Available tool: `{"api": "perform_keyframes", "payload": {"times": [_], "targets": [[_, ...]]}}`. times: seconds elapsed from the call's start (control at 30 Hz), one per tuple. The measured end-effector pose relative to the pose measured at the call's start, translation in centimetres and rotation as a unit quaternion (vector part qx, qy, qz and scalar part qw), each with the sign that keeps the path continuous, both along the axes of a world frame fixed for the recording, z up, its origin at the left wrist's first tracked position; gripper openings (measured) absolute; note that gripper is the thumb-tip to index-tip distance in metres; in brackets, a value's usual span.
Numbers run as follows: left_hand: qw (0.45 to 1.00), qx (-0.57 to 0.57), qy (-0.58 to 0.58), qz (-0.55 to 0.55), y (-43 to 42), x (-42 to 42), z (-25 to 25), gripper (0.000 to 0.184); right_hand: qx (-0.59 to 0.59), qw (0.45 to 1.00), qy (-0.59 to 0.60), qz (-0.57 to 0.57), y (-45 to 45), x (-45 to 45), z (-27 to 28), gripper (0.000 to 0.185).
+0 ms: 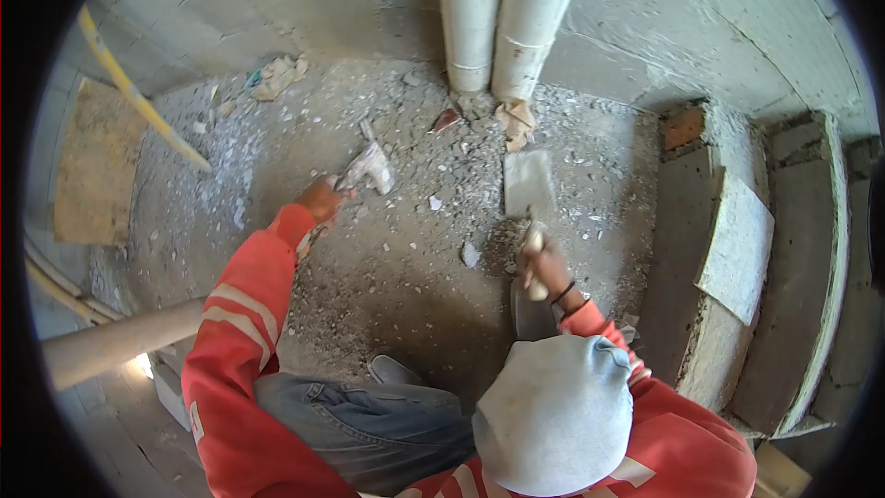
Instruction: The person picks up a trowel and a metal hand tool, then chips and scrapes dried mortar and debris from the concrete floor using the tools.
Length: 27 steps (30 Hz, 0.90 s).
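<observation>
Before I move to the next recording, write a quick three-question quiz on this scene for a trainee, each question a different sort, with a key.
1. Short answer: What does the person's right hand hold?
2. True or false: The left sleeve is plain, with no stripes on it.
3. Multiple choice: How many pale upright pipes stand side by side at the wall?
A. One
B. Two
C. Three

Key:
1. A flat-bladed tool, gripped by its handle.
2. False: pale stripes cross it.
3. B.
</observation>
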<state>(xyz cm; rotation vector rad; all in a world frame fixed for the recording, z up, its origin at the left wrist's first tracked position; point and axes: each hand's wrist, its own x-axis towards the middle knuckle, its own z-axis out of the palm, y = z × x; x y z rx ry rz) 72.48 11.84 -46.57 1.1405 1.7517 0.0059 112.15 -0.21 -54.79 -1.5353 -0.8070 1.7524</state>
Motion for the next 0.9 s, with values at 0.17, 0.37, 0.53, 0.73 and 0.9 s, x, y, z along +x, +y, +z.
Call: {"api": "perform_keyframes", "payload": {"times": [0.17, 0.37, 0.53, 0.73, 0.9], "targets": [[0.999, -0.007, 0.033, 0.023, 0.1, 0.1, -0.8, 0.039, 0.112, 0.931, -0.203, 0.281, -3.2, -3.6, 2.0, 0.03], [0.989, 0.072, -0.051, 0.121, -1.1, 5.7, -0.1, 0.037, 0.187, 0.915, -0.2, 0.295, 1.2, -4.6, 7.6, 0.05], [0.948, 0.194, -0.188, 0.166, -3.1, 15.2, 2.0, 0.036, 0.147, 0.945, 0.011, 0.292, 1.6, -9.6, 7.9, 0.068], [0.944, 0.232, -0.182, -0.152, -5.6, 17.5, 2.8, 0.048, -0.013, 0.965, 0.232, 0.119, 2.6, -5.7, 9.1, 0.05], [0.938, 0.194, -0.128, -0.258, -5.6, 17.9, 0.3, 0.045, -0.146, 0.878, 0.455, -0.01, 1.6, -5.4, 8.5, 0.03]]}}
